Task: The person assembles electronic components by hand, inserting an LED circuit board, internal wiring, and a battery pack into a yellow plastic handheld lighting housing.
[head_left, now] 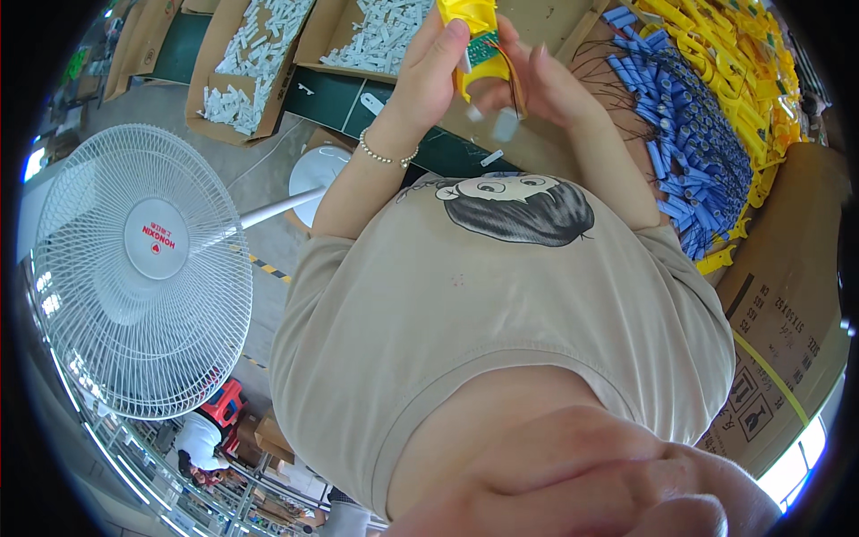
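Observation:
My left hand [433, 70] is closed on a yellow plastic housing [469, 12] at the top of the view, its thumb along the left side. A green circuit board [483, 49] shows inside the housing, and a dark strip or wire runs down its right side. Close against that side is my right hand [550, 85], thumb and fingers apart; some of its fingers are hidden or blurred. Just below the housing, a small pale piece [506, 125] is smeared by motion, with a second blurred white bit beside it.
Cardboard boxes of small white parts [367, 40] stand on the green table [327, 103]. At right lie many blue wired cylinders [689, 143] and yellow housings [761, 72]. A large carton [792, 295] flanks my right; a white fan [143, 268] stands at left.

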`<action>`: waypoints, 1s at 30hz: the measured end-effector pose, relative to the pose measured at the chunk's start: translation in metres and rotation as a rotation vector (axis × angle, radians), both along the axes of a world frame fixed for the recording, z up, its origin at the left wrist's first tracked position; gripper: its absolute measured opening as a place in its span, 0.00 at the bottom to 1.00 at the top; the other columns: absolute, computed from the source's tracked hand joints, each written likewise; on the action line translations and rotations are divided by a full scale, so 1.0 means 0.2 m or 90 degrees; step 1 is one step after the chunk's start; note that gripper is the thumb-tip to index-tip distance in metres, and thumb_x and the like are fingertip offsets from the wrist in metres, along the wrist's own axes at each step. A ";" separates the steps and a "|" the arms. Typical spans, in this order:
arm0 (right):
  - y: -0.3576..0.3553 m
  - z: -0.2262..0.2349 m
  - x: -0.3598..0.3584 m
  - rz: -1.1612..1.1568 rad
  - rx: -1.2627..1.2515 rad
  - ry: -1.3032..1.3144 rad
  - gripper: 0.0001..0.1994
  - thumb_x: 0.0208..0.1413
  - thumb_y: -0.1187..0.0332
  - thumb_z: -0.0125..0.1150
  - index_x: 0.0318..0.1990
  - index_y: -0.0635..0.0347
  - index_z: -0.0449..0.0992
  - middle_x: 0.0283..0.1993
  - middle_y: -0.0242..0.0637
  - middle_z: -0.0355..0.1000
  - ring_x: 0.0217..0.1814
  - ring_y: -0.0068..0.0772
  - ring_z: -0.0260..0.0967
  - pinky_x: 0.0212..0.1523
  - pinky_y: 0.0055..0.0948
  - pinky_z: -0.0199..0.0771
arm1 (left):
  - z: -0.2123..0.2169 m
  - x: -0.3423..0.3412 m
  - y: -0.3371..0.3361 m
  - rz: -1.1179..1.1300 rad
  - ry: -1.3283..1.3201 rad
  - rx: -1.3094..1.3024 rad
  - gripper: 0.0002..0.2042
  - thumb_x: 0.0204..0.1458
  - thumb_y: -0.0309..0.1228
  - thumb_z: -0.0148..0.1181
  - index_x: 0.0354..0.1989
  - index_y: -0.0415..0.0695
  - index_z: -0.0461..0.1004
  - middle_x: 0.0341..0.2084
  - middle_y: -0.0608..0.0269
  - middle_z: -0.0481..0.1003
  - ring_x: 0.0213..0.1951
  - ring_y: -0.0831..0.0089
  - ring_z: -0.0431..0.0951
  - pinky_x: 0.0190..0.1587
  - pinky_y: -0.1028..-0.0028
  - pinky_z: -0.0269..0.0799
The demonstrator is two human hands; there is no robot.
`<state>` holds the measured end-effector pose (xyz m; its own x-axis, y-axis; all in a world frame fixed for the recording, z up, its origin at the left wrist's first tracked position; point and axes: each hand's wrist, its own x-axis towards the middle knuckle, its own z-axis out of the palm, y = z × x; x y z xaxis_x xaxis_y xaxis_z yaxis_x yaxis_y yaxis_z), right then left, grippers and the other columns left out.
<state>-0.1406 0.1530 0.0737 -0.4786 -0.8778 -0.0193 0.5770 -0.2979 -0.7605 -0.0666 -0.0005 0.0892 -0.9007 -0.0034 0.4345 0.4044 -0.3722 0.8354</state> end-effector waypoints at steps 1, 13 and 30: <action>0.03 -0.06 -0.02 0.106 -0.015 0.079 0.39 0.59 0.53 0.58 0.71 0.62 0.49 0.48 0.41 0.75 0.48 0.31 0.74 0.49 0.26 0.72 | 0.00 0.00 -0.02 0.034 -0.022 0.013 0.21 0.67 0.42 0.36 0.62 0.41 0.57 0.43 0.57 0.72 0.41 0.71 0.74 0.46 0.71 0.71; 0.30 0.18 -0.03 -0.243 0.453 0.816 0.14 0.51 0.73 0.67 0.47 0.61 0.79 0.29 0.29 0.76 0.29 0.16 0.69 0.31 0.17 0.66 | -0.05 0.11 -0.14 0.332 -0.155 -0.331 0.14 0.65 0.33 0.44 0.55 0.41 0.63 0.36 0.63 0.71 0.32 0.78 0.68 0.37 0.82 0.66; 0.22 0.03 -0.18 -0.246 0.314 0.225 0.11 0.58 0.73 0.61 0.45 0.67 0.70 0.34 0.35 0.74 0.29 0.21 0.72 0.25 0.14 0.68 | -0.21 0.13 0.10 -0.053 -0.291 -0.226 0.19 0.65 0.39 0.39 0.56 0.40 0.65 0.32 0.62 0.73 0.33 0.76 0.74 0.38 0.73 0.73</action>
